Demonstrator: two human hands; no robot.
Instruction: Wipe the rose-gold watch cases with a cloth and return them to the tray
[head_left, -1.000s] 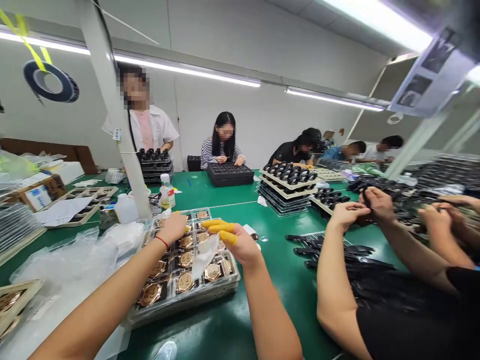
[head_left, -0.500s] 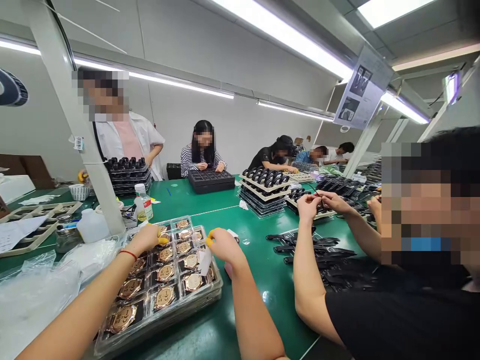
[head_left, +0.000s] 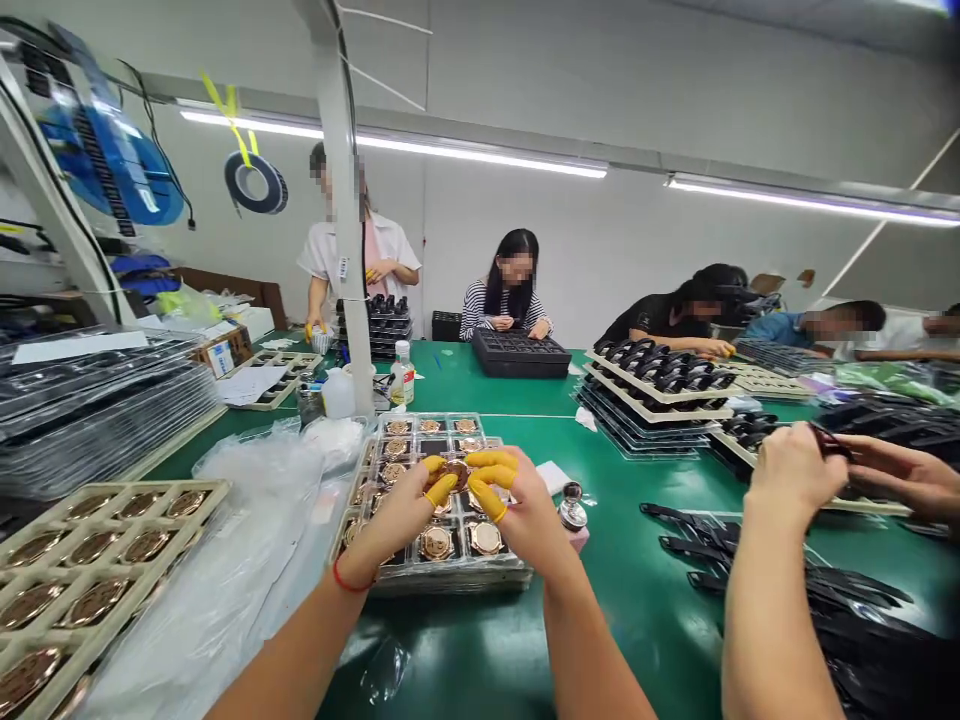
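Observation:
Both of my hands meet over a clear plastic tray (head_left: 495,578) of round rose-gold watch cases. A single watch case (head_left: 454,474) is held up between them. My left hand (head_left: 405,510), with yellow finger cots and a red string at the wrist, pinches it from the left. My right hand (head_left: 517,505), also in yellow finger cots, grips its right edge with thumb and fingers. The tray lies on a stack of similar trays. Just right of my right hand stands a small glass-and-metal bottle (head_left: 572,508) on a pink block.
At left is a beige tray (head_left: 217,492) of watch cases, beside crumpled plastic bags (head_left: 255,490). A white post (head_left: 349,220) rises behind the tray. Black watch straps (head_left: 705,540) lie at right, near a co-worker's hands (head_left: 799,470). More people sit across the green table (head_left: 517,400).
The view has swung left, bringing the beige tray into sight. My hands, apart over the tray's far part before, are now together on a watch case.

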